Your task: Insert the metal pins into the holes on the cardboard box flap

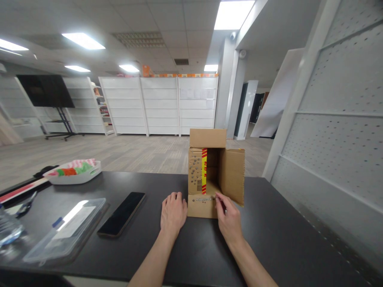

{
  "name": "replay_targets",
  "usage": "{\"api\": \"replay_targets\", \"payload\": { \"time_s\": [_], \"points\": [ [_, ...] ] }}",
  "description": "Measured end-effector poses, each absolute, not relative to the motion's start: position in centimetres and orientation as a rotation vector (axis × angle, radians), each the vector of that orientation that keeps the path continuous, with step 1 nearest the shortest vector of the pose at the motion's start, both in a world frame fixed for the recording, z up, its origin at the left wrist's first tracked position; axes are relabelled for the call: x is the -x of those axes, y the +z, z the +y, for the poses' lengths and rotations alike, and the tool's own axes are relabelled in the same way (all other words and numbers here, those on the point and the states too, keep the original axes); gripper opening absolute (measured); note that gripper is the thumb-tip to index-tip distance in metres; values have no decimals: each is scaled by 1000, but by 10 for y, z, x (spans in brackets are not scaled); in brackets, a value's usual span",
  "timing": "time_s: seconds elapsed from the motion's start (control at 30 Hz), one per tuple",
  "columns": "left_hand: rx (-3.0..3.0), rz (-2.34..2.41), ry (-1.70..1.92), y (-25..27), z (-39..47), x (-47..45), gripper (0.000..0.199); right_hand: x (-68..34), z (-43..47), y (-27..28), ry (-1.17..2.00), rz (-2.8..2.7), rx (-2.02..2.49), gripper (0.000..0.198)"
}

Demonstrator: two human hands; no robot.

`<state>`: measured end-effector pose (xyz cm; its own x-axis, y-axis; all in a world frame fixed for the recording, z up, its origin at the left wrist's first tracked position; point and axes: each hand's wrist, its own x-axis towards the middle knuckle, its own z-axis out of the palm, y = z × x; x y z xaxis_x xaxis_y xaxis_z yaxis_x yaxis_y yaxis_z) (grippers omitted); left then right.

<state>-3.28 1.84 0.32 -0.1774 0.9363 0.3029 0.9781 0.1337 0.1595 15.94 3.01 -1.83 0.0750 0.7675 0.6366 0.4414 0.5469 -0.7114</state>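
An opened cardboard box (pixel 195 175) stands on the dark table, its flaps spread outward and its opening facing me. Small grey round pieces dot its left flap, beside a yellow-and-red tape strip (pixel 204 171). Along the bottom flap (pixel 199 211) runs a row of small silvery pieces (pixel 204 199), with a few dark holes below. My right hand (pixel 229 217) is at the right end of this row, thumb and index finger pinched together; anything between them is too small to make out. My left hand (pixel 173 212) lies palm down on the table, left of the bottom flap, holding nothing visible.
To the left lie a black phone (pixel 122 215) and a clear plastic case (pixel 68 231). Farther left are a white basket (pixel 76 178) of colourful cloth, scissors (pixel 28 204) and a clear bottle (pixel 8 227). A perforated white panel (pixel 335 131) rises along the right side.
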Motion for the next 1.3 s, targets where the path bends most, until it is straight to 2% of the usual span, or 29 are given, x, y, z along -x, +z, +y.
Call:
{"api": "replay_targets", "payload": {
  "time_s": [0.23, 1.0, 1.3],
  "points": [
    [1919, -2258, -483, 5, 18, 32, 29, -160, 31, -21, 250, -1611, 1058, 20],
    [1915, -2253, -536, 0, 19, 34, 29, -157, 27, -20, 68, -1755, 1275, 26],
    [1915, -2245, -541, 1, 18, 33, 29, -157, 25, -21, 91, -1782, 1289, 27]
  ]
}}
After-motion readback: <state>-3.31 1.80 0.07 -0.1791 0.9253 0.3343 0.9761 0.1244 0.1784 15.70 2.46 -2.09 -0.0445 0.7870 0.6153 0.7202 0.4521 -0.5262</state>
